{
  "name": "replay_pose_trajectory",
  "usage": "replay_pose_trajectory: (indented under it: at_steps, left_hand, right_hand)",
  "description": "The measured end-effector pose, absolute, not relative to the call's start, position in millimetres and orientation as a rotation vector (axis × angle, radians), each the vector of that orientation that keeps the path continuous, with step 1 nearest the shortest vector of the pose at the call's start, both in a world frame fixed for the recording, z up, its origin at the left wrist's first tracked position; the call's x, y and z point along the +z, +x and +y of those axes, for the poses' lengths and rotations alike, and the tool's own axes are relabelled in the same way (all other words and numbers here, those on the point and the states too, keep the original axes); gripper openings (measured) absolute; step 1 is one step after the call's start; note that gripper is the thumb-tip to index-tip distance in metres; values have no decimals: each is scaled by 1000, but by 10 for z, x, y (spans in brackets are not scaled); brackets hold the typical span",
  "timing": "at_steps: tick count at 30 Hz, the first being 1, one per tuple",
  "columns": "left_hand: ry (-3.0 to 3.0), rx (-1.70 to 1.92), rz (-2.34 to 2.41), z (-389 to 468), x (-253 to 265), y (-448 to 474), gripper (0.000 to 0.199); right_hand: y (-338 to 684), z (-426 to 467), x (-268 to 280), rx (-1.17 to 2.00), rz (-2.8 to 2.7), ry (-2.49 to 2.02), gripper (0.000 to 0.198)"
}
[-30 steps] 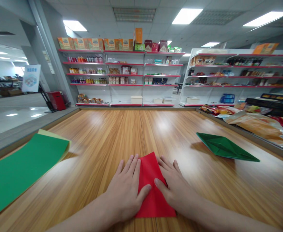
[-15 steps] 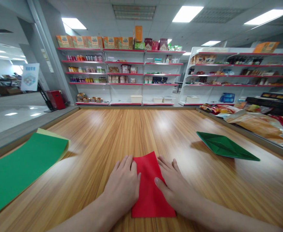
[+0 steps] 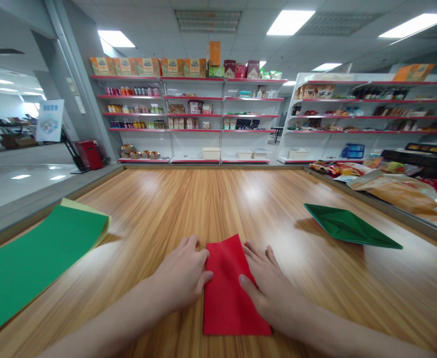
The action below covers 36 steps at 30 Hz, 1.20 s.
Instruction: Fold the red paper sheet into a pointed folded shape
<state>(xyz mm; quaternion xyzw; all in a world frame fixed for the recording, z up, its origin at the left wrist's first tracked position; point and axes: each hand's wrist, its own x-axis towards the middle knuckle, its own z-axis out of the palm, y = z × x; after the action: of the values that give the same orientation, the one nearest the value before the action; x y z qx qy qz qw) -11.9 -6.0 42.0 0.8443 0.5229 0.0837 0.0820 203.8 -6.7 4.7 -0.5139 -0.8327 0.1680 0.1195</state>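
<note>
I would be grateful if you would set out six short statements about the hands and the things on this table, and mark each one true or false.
1. The left hand is at the left edge of the red paper. True.
2. The right hand touches the red paper. True.
3. The red paper lies to the right of both hands. False: it lies between them.
4. The folded green piece lies to the right of both hands. True.
5. The left hand rests on the folded green piece. False: it is at the red paper.
6. The red paper and the folded green piece touch. False: they lie apart on the table.
</note>
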Motion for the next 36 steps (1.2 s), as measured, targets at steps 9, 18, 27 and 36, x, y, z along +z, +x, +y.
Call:
replay_pose_trajectory:
  at_steps: [9,18,27,36]
  left_hand:
    - [2454,31,1366,-32,551,-249,88]
    - [2465,-125,1306,-56,596,-224,108]
    - [2434,-118,1308,-41,568,-228,103]
    - [2446,-147,1321,-25,549,-229,113]
  right_hand:
    - [2022,-87,70,447,-2487,-1538,54]
    - [2030,-81,59,438,-2503,-1514,56]
    - [2020,-107,39,443,-2487,-1417,57]
    - [2024,-122,71,452,-2515,-1336,55]
